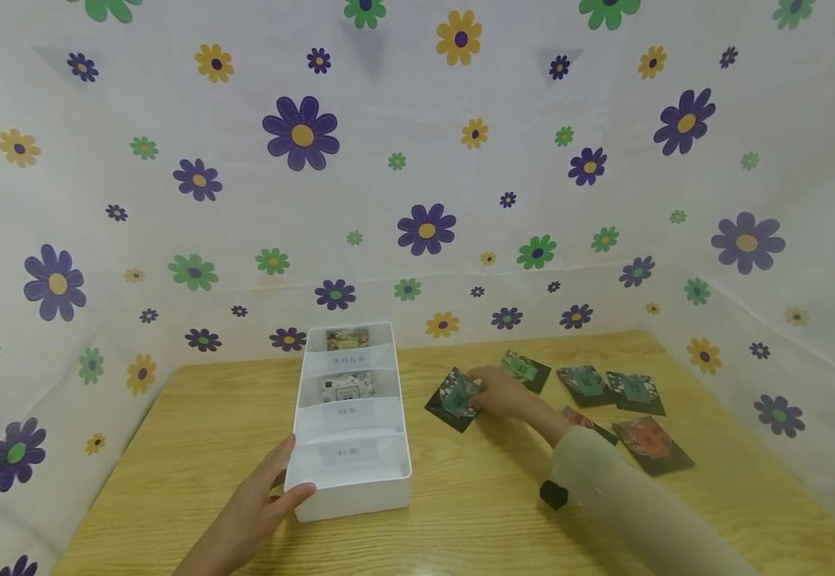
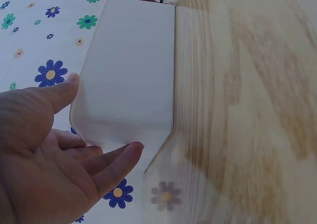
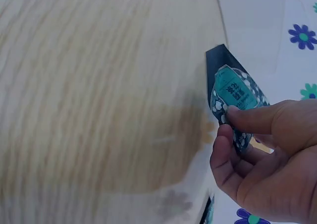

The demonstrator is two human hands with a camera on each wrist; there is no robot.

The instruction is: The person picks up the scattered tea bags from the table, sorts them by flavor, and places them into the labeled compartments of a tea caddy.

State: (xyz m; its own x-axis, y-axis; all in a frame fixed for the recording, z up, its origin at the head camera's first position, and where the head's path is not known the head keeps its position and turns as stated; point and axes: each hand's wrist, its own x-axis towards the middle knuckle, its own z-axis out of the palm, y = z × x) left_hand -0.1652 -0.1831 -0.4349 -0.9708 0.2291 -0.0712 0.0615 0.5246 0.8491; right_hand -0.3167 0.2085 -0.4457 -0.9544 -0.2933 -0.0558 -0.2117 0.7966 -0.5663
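Observation:
A white divided box [image 1: 353, 498] with labelled compartments stands on the table left of centre. My left hand [image 1: 253, 500] grips its near left corner, thumb at the front and fingers along the left side; the left wrist view shows these fingers against the white wall [image 2: 126, 65]. Tea bags lie in the far compartment [image 1: 348, 339] and the middle one [image 1: 348, 387], while the near compartment's floor shows bare. Right of the box, my right hand [image 1: 500, 392] pinches a dark tea bag with a green label [image 1: 455, 398] between thumb and fingers, seen closely as the tea bag [image 3: 235, 87] in the right wrist view.
Behind and right of my right hand lie more green-labelled tea bags [image 1: 585, 384]. Red-labelled tea bags [image 1: 651, 444] lie nearer, one partly hidden by my right forearm. A flowered white curtain [image 1: 389, 200] encloses the wooden table [image 1: 194, 448] at the back and sides.

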